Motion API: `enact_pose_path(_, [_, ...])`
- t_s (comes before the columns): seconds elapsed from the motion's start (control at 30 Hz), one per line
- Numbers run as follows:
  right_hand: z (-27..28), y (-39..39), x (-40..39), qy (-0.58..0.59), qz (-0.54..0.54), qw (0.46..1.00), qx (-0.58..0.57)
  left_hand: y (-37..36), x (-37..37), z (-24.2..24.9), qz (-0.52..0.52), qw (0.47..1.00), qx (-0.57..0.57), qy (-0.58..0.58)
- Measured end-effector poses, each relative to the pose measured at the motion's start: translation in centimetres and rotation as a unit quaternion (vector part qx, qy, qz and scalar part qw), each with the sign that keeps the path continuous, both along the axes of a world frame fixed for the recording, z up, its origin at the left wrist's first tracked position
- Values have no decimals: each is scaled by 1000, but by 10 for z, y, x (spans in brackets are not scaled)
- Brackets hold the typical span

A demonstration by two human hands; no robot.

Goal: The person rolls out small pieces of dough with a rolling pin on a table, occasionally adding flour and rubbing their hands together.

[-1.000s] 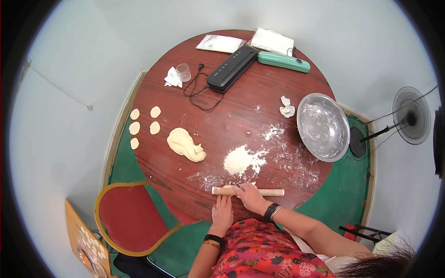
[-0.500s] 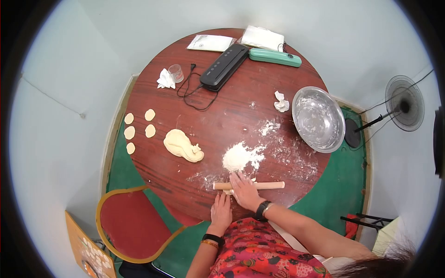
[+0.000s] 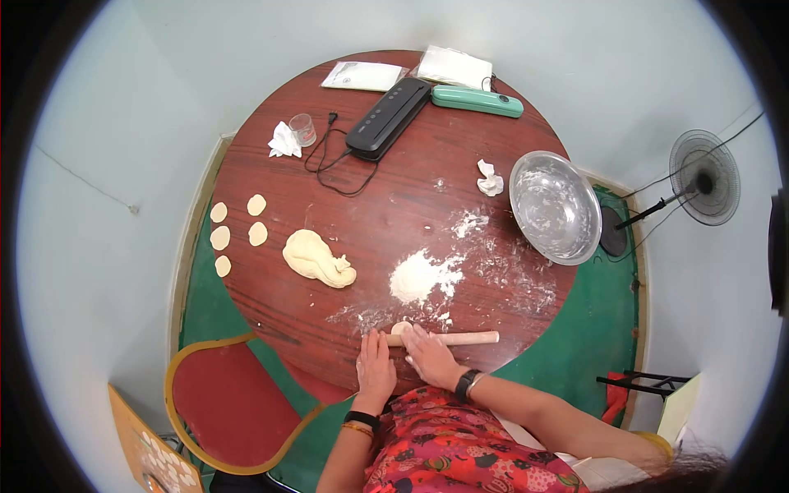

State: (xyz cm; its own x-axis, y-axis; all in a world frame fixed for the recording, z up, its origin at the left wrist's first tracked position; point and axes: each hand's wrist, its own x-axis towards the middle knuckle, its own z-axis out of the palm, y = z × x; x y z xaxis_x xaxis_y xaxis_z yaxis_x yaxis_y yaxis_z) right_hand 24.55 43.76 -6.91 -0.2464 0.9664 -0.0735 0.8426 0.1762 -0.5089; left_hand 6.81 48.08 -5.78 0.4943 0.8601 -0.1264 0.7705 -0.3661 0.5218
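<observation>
A pale wooden rolling pin (image 3: pixel 470 338) lies crosswise near the table's front edge. My left hand (image 3: pixel 376 371) holds its left end, the fingers laid over the wood. My right hand (image 3: pixel 431 358) grips the pin closer to its middle, fingers reaching across it. A small flattened dough round (image 3: pixel 401 328) shows just beyond the pin, partly hidden by it and my right fingers. Past that sits a heap of white flour (image 3: pixel 416 278). To the left rests a large lump of dough (image 3: pixel 315 258), and several rolled dough wrappers (image 3: pixel 257 234) lie near the table's left edge.
A flour-dusted metal basin (image 3: pixel 556 208) stands at the right. Toward the back are a black sealing machine (image 3: pixel 388 119) with its cord, a green appliance (image 3: pixel 477 100), a glass (image 3: pixel 303 130) and crumpled tissue (image 3: pixel 491 178). A red chair (image 3: pixel 236 407) is at lower left, a fan (image 3: pixel 704 177) at right.
My left hand has moved up and left onto the pin's end. A dough round now shows beyond the pin; before, dough showed at its near side. The whole view has shifted slightly.
</observation>
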Motion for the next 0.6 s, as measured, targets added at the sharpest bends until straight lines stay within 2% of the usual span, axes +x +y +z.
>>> enact_pose_path(0.1, [-6,-5,-1,-31,14,999,31,3,-4,0,-32,999,-9,30])
enact_pose_path(0.27, [-4,46,9,-71,-63,993,66,12,-2,-13,-16,1000,12,24])
enact_pose_path(0.4, [3,17,-1,-22,-16,1000,-15,19,-6,-15,-17,999,-25,10])
enact_pose_path(0.5, [-4,-15,-4,4,43,998,40,16,-16,-21,-1,999,-28,-42])
enact_pose_path(0.6, [0,13,-1,-41,10,999,20,15,-19,-21,34,999,-15,-31])
